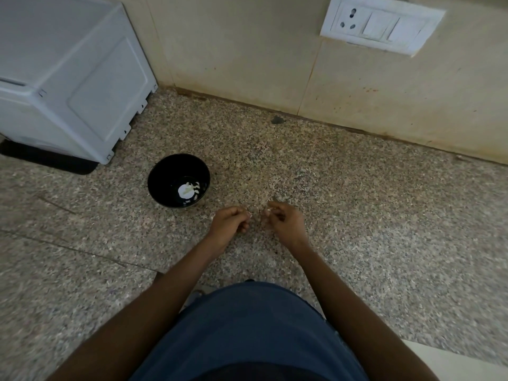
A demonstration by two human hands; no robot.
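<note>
The left hand (229,222) and right hand (283,220), fingers curled, each pinch a pale scrap (249,213); the black bowl (178,182) lies far-left, nearer the left grip.

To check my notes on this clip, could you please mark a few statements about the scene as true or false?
1. The bowl is black. True.
2. The bowl holds white pieces. True.
3. The left hand rests in the bowl. False: it is over the counter, apart from the bowl.
4. The socket plate lies on the counter. False: it is on the wall.
5. The left hand and the right hand each pinch a pale bit. True.
</note>
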